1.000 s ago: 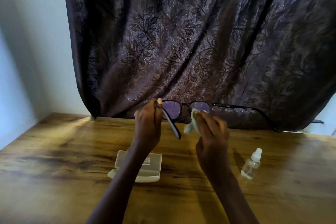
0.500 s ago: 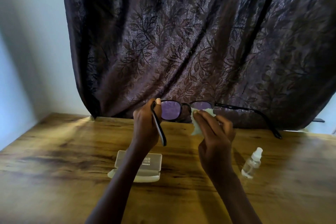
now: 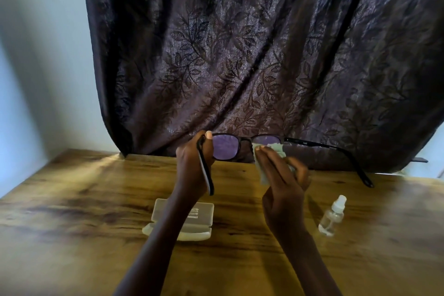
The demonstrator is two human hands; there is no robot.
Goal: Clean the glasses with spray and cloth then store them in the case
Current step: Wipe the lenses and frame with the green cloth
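Dark leaf-patterned curtain (image 3: 240, 55) fills the back of the view, hanging behind a wooden table (image 3: 72, 199). Held up above the table, the glasses (image 3: 225, 146) sit level with both temples unfolded — one hanging down past the left hand (image 3: 194, 163), the other stretching out toward 3 o'clock. That left hand is closed on the frame's left corner, thumb on top. At 3 o'clock from it, the right hand (image 3: 283, 182) pinches a pale cloth (image 3: 264, 163) against the right lens, fingers pressed together. Below, the translucent case (image 3: 201, 218) lies open on the table, partly hidden by the left forearm; a small clear spray bottle (image 3: 332, 216) stands upright at 3 o'clock from the case, well apart.
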